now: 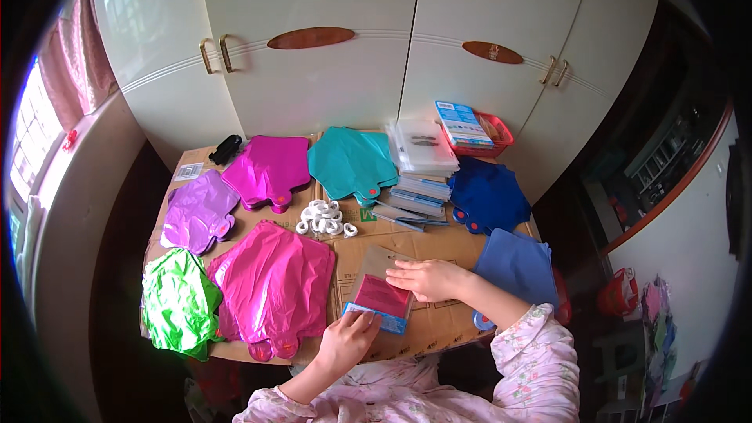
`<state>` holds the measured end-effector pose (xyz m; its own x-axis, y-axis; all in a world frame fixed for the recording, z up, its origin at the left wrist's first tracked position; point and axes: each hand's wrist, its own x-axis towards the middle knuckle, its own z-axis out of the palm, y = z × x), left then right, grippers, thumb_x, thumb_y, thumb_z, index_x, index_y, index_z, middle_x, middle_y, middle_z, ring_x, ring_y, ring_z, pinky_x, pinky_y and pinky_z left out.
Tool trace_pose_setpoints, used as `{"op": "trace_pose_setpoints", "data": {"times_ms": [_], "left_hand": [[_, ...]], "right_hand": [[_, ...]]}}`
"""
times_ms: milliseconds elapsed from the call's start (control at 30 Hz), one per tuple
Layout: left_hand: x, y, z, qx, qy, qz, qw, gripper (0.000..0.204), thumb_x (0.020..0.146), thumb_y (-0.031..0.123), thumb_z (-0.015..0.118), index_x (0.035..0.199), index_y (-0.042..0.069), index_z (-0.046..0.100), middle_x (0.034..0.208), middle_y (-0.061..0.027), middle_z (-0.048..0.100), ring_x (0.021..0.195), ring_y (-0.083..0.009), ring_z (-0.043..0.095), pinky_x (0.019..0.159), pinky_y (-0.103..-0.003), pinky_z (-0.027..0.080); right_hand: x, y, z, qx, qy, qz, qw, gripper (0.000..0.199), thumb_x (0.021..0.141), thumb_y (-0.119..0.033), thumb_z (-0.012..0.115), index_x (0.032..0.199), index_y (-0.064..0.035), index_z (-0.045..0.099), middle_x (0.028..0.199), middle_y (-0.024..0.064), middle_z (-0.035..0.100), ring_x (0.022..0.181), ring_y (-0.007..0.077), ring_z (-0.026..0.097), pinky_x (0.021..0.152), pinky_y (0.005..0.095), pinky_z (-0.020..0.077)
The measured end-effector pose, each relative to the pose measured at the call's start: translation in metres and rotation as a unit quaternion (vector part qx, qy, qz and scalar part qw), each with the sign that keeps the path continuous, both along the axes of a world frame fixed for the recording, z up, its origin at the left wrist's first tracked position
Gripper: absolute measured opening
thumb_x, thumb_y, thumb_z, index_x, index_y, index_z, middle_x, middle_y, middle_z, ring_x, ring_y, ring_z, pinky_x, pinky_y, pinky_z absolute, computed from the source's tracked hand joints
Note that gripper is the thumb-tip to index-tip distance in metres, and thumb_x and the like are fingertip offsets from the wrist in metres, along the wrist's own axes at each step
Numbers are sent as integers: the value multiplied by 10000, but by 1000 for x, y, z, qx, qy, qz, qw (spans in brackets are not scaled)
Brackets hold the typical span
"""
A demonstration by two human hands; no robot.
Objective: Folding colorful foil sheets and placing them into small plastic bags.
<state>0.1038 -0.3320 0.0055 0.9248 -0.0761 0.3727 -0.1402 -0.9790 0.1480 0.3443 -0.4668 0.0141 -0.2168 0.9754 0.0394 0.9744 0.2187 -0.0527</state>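
Though near the front edge (435,345), packet (379,295) amid bare cardboard (443,319).

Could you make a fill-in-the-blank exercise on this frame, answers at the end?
1. The left hand touches the ____ strip on the packet.
2. The small rings in the middle are ____.
3. The crumpled piece at the near left is bright ____.
4. The basket at the back right is ____.

Missing words: blue; white; green; red.
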Motion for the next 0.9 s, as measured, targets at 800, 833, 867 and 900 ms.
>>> {"op": "trace_pose_setpoints", "data": {"times_ms": [800, 833, 867, 900], "left_hand": [[18, -5, 4, 33, -27, 20, 999, 253, 744, 129, 597, 985, 57, 617, 959, -77, 645, 817, -206, 657, 667, -286, 549], [19, -3, 4, 23, -20, 8, 999, 227, 746, 131, 596, 961, 61, 613, 920, -66, 634, 795, -204, 651, 652, -290, 545], [20, 0, 3, 13, -14, -4, 1000, 202, 749, 132, 595, 938, 64, 609, 880, -55, 623, 773, -202, 644, 637, -293, 541], [21, 2, 2, 4, -7, -13, 1000, 177, 751, 133, 594, 915, 68, 605, 841, -45, 612, 752, -199, 638, 621, -297, 538]], "right_hand": [[94, 54, 10, 92, -52, -337, 936, 150, 834, -158, 549, 791, -70, 664, 843, 134, 674, 812, 308, 663, 693, 420, 541], [94, 54, 8, 63, -68, -361, 928, 181, 854, -165, 513, 821, -87, 673, 862, 142, 676, 795, 320, 663, 696, 433, 539], [94, 53, 6, 53, -56, -385, 920, 191, 859, -172, 505, 830, -86, 673, 869, 145, 676, 791, 330, 662, 700, 437, 538], [92, 55, 7, 43, -43, -404, 913, 202, 864, -179, 497, 838, -85, 674, 876, 148, 676, 787, 339, 660, 704, 441, 536]]}}
